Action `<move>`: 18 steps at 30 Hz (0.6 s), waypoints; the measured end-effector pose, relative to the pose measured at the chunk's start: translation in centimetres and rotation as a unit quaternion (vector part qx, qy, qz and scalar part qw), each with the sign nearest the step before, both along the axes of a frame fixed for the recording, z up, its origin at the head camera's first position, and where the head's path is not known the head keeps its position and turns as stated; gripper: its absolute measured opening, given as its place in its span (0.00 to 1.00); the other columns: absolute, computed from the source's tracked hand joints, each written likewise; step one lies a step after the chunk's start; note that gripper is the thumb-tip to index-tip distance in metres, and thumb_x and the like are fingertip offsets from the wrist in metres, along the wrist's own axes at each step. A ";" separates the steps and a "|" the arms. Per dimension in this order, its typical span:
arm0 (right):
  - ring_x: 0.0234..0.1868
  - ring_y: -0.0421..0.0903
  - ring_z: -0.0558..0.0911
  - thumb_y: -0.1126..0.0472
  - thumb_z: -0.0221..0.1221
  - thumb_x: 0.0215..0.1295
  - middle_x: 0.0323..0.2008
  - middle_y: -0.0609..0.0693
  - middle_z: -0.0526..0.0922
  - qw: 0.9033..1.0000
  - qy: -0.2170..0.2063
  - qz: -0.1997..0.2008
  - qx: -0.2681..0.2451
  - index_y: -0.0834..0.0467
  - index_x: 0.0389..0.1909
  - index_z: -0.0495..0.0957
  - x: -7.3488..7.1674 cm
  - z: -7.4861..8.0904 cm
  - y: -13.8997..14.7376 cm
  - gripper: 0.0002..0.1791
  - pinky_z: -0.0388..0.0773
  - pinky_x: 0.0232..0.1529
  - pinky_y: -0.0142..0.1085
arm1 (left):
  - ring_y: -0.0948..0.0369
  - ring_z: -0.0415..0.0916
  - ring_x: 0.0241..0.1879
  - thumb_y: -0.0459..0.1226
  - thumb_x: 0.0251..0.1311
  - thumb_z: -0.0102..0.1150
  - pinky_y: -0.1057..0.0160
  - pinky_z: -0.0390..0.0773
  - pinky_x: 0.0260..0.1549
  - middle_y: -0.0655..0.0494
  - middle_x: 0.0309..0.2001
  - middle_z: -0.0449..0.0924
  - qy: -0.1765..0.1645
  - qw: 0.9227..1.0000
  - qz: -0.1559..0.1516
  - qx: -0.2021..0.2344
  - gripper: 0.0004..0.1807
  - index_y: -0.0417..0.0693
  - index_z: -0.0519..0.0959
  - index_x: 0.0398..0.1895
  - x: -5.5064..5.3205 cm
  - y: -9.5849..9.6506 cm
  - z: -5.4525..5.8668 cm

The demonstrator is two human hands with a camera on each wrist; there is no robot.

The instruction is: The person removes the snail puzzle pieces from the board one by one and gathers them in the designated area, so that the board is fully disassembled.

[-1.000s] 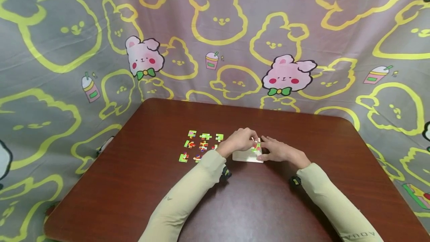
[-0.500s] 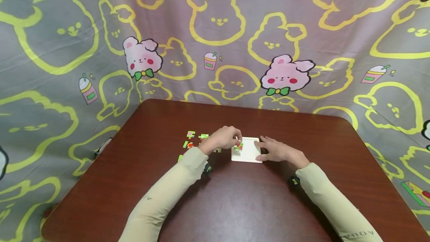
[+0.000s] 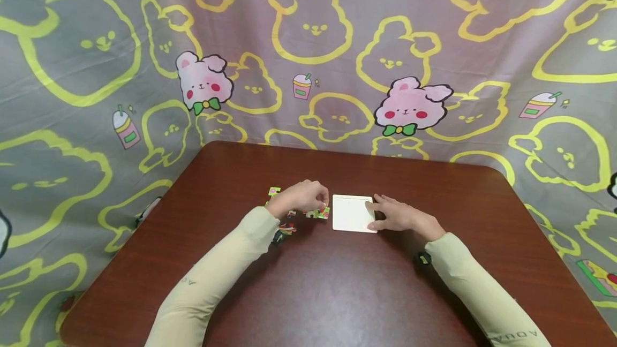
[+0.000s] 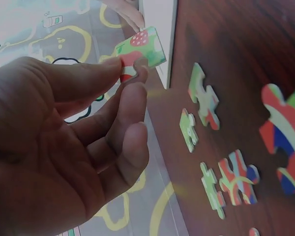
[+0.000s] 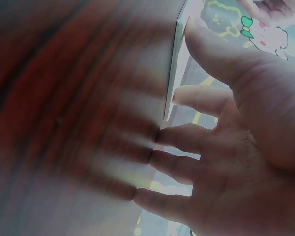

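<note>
My left hand [image 3: 303,196] pinches a jigsaw puzzle piece [image 4: 143,46] between thumb and fingers. A strawberry print on green shows on it, with some red and white. In the head view the piece is just left of a white, flat square puzzle tray [image 3: 352,213], which has a thin raised rim. My right hand [image 3: 397,214] rests at the tray's right edge. In the right wrist view the thumb [image 5: 206,46] lies on the tray, the index finger touches its edge, and the other fairly straight fingers reach down to the table.
Several loose puzzle pieces [image 4: 238,177] lie face up on the brown table [image 3: 337,283] left of the tray, partly hidden by my left hand and forearm in the head view. A cartoon-patterned curtain [image 3: 337,68] stands behind the table and along its left side.
My left hand has moved left with the pinched piece, from over the tray's right part, across it, to beside its left edge. My right hand has stayed at the tray.
</note>
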State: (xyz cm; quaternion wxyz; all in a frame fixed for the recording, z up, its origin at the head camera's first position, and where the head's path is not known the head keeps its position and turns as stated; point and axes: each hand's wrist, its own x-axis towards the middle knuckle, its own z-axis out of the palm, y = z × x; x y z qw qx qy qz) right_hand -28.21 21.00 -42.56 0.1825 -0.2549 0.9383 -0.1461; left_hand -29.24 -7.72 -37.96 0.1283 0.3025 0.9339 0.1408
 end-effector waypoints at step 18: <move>0.76 0.68 0.48 0.43 0.62 0.64 0.75 0.70 0.49 1.000 0.002 0.000 0.000 0.58 0.73 0.59 -0.1 0.0 0.0 0.43 0.55 0.67 0.65 | 0.68 0.75 0.20 0.36 0.59 0.64 0.68 0.71 0.24 0.54 0.26 0.86 -0.061 0.997 -0.014 -0.039 0.03 0.51 0.82 0.29 0.9 -2.0 -1.0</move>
